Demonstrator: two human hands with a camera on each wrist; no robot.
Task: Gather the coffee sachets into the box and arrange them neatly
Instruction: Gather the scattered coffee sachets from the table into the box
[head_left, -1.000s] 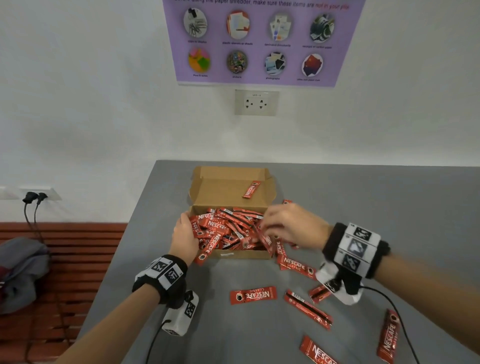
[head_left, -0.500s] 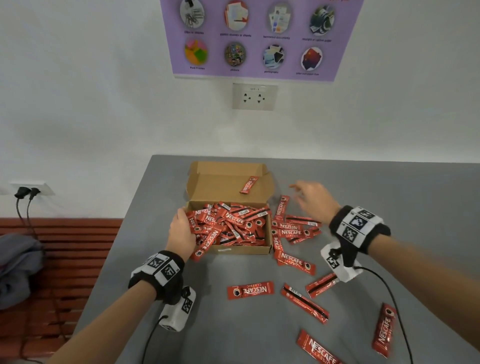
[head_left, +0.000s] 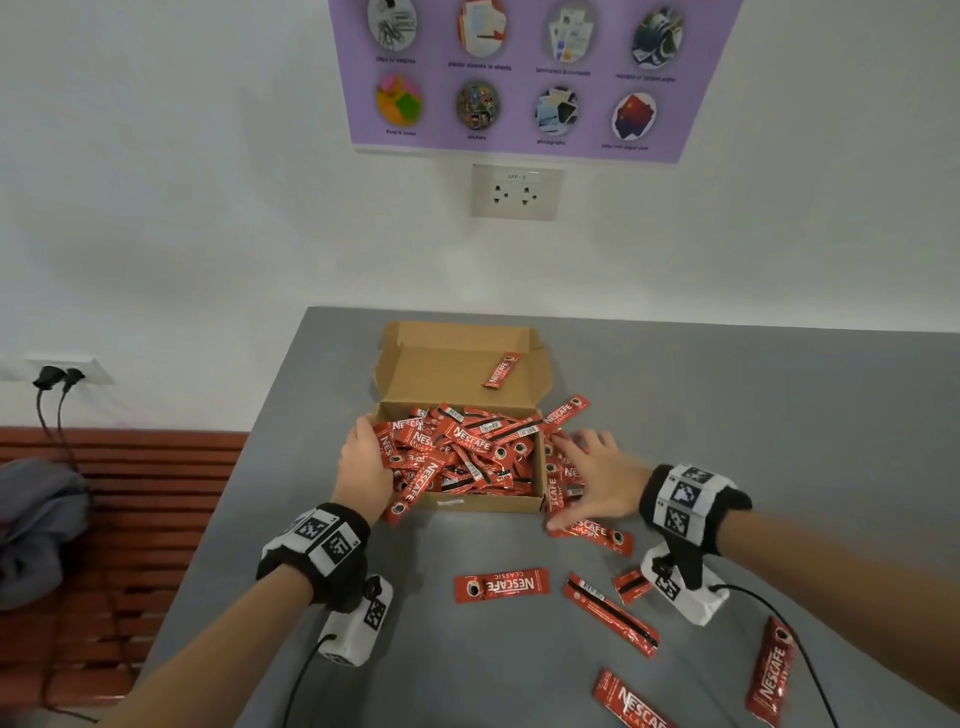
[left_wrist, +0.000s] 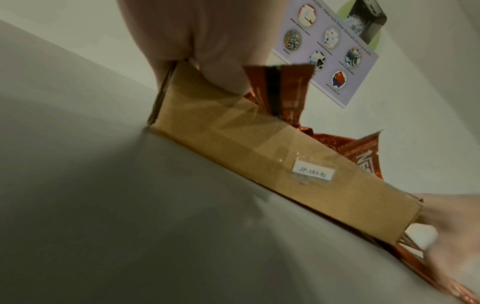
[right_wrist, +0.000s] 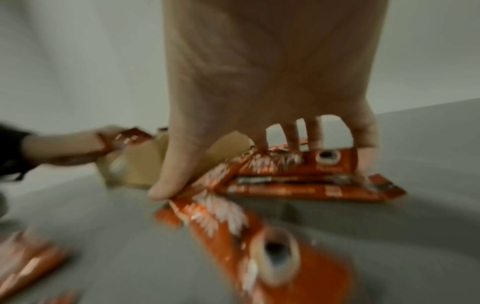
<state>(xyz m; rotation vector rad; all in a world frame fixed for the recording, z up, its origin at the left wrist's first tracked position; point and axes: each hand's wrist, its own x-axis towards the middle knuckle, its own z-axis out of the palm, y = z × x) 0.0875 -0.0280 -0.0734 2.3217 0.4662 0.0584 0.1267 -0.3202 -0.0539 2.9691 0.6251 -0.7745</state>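
Head view: a shallow brown cardboard box (head_left: 457, 503) with its lid folded back sits on the grey table (head_left: 727, 395), heaped with red coffee sachets (head_left: 462, 452) lying in all directions. One red sachet (head_left: 501, 370) lies on the inside of the open lid. The left hand (head_left: 363, 467) rests against the box's left wall, fingers curved over the rim onto the heap. The right hand (head_left: 597, 480) lies just beside the box's right wall, fingers spread and nearly straight, palm down on a small cluster of sachets (head_left: 563, 475) on the table. More loose sachets (head_left: 501, 584) lie scattered on the table nearer the camera. A purple poster (head_left: 524, 78) and a white wall socket (head_left: 516, 192) are on the wall behind.

Left wrist view: the left hand's fingers (left_wrist: 223, 67) curl over the top edge of the box at its corner, touching sachets that stick up above the rim. A small white label (left_wrist: 313, 173) is on the box's front wall.

Right wrist view, blurred: the right hand's fingers (right_wrist: 291, 135) and thumb press down on overlapping sachets lying flat on the table; whether they pinch any I cannot tell.
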